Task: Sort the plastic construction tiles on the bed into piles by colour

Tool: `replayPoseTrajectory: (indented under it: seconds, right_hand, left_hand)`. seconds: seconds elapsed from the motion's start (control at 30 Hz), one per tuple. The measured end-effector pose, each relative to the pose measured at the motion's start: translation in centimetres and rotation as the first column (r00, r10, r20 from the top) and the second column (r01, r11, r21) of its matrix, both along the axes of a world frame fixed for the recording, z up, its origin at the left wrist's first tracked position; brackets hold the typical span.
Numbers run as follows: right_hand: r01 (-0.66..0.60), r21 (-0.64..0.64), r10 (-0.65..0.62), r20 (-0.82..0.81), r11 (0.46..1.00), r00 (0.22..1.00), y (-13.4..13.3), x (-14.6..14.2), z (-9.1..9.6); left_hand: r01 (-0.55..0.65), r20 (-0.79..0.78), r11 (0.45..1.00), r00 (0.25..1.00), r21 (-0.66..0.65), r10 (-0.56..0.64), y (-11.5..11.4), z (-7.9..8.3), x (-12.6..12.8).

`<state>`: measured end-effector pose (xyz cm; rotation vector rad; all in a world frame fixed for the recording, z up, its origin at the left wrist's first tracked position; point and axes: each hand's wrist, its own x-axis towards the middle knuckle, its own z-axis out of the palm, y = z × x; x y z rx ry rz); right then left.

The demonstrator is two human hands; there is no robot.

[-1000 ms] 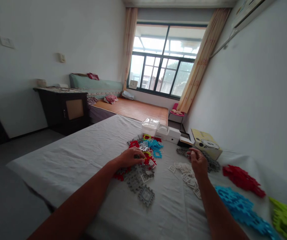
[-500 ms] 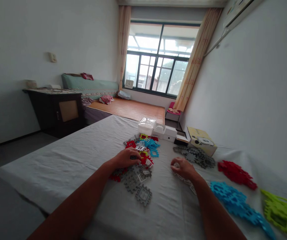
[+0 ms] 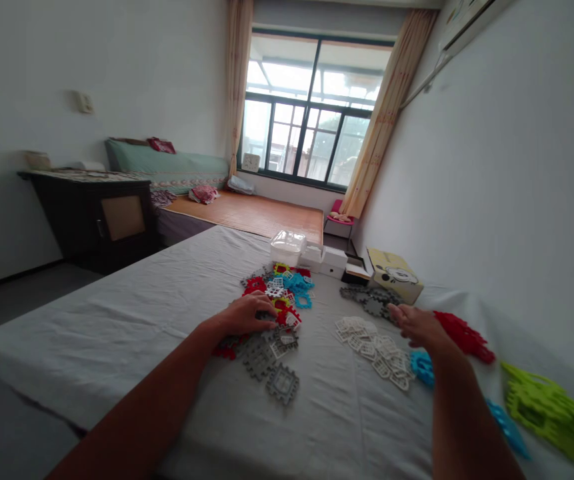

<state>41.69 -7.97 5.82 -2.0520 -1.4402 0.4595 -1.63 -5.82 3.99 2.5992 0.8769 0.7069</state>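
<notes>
My left hand (image 3: 247, 315) is curled over the mixed pile, its fingers closed around a dark grey notched building plate (image 3: 265, 316). Red plates (image 3: 255, 286), blue plates (image 3: 299, 283) and grey plates (image 3: 258, 357) lie around it, with small white window pieces (image 3: 275, 288) among them. My right hand (image 3: 421, 327) is held at the near edge of the sorted grey plates (image 3: 374, 303). Its fingers are pressed together, and whatever they may hold is hidden. Just left of that hand, white window pieces (image 3: 377, 348) lie in a spread row.
Sorted red plates (image 3: 464, 337), blue plates (image 3: 421, 367) and lime green plates (image 3: 549, 407) lie along the right side. A clear plastic box (image 3: 288, 247), white boxes (image 3: 333, 261) and a yellow carton (image 3: 395, 275) stand at the back of the cloth-covered table (image 3: 131, 320).
My right hand has moved right and away from the white window pieces to the grey plates, uncovering the white row. My left hand stays at the mixed pile. The view has shifted slightly.
</notes>
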Motion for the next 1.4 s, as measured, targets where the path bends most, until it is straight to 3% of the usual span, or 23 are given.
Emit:
replayPoseTrajectory:
  seconds: [0.1, 0.2, 0.33, 0.4, 0.53, 0.63, 0.77, 0.93, 1.1, 1.27, 1.4]
  right_hand:
    - [0.053, -0.208, -0.074, -0.095, 0.977, 0.993, -1.1, 0.7, -0.9]
    - [-0.001, -0.337, -0.019, -0.056, 0.942, 0.998, -1.6, 0.1, -1.5]
    - [-0.125, -0.291, 0.173, 0.144, 0.949, 0.974, -1.4, -0.1, -1.7]
    - [-0.143, -0.310, 0.209, 0.192, 0.940, 0.959, -1.2, -0.2, -1.7]
    - [-0.102, -0.454, 0.151, 0.073, 0.885, 0.986, -1.1, -1.5, -1.3]
    - [-0.155, -0.466, 0.185, 0.019, 0.871, 0.983, -1.1, -2.8, -0.5]
    - [-0.077, -0.444, 0.120, 0.068, 0.893, 0.991, -1.7, -2.7, 0.3]
    - [-0.033, -0.564, 0.118, 0.114, 0.825, 0.986, -2.7, -1.9, 0.2]
    - [-0.091, -0.537, 0.145, 0.059, 0.838, 0.988, -2.2, -2.6, -0.6]
    - [-0.148, -0.427, 0.121, -0.090, 0.892, 0.989, -1.1, -2.6, -1.5]
    - [-0.002, -0.334, 0.047, 0.127, 0.943, 0.991, -0.7, -1.8, -1.8]
  left_hand:
    - [0.008, 0.004, 1.000, 1.000, 0.009, -0.008, 0.2, -0.2, 0.0]
    - [0.009, 0.002, 1.000, 1.000, 0.016, -0.009, 0.3, -0.4, 0.0]
    - [0.011, -0.004, 1.000, 1.000, 0.018, -0.011, 0.3, -0.5, -0.1]
    - [0.014, -0.003, 1.000, 1.000, 0.020, -0.014, 0.5, -0.6, -0.1]
    - [0.027, -0.001, 0.999, 1.000, 0.029, -0.027, 0.8, -0.8, -0.1]
    - [0.032, -0.012, 0.999, 0.999, 0.035, -0.031, 1.0, -1.0, -0.1]
    - [0.029, -0.024, 0.999, 0.999, 0.031, -0.028, 0.8, -0.8, -0.1]
    - [0.015, -0.028, 0.999, 1.000, 0.033, -0.014, 0.5, -0.4, 0.0]
    - [0.023, -0.029, 0.999, 0.999, 0.030, -0.022, 0.4, -0.3, 0.1]
    - [0.027, -0.023, 0.999, 0.999, 0.024, -0.026, 0.4, -0.3, 0.0]
    - [0.045, -0.007, 0.999, 0.999, 0.020, -0.045, 0.4, -0.3, -0.1]
